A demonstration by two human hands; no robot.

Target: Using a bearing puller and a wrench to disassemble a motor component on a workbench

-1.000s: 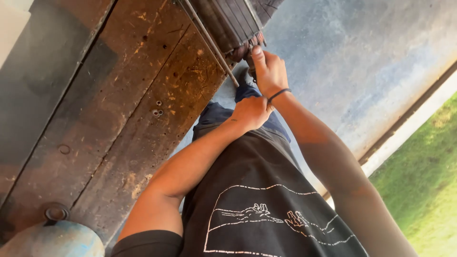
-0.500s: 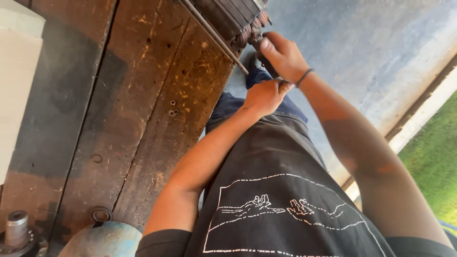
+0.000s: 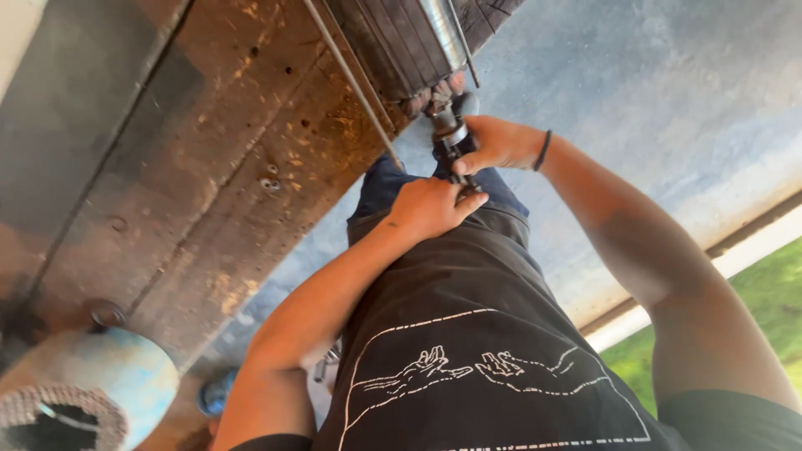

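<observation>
A small dark metal tool (image 3: 451, 138), cylindrical with a shiny collar, sits at about 12 o'clock in the view, just off the edge of the worn wooden worktop (image 3: 192, 167). Both hands are closed on it. The right hand (image 3: 493, 144) comes in from 3 o'clock and wraps the upper part, its fingers (image 3: 469, 163) curled tight around the body, thumb side toward the worktop; a dark band (image 3: 543, 150) circles that wrist. The left hand (image 3: 430, 207) sits just below, toward 6 o'clock, fingers (image 3: 466, 200) pressed together and pinching the tool's lower end against the person's lap.

The tool's top end meets a dark ribbed block with a bright metal tube (image 3: 439, 33) lying across it at 12 o'clock; exactly how they join is hidden by the fingers. A thin steel rod (image 3: 351, 79) runs diagonally along the worktop's edge, from 11 o'clock down toward the hands.

Below the hands are blue jeans (image 3: 380, 188) and a black shirt with a white line drawing of two reaching hands (image 3: 468, 367). The worktop fills the 9 to 11 o'clock area, scarred, with a few bolt heads (image 3: 269, 184). At 7 o'clock stands a light blue cylinder (image 3: 109, 376). A grey concrete floor (image 3: 652, 92) lies at 1 to 3 o'clock, with grass (image 3: 752, 326) at 4 o'clock.
</observation>
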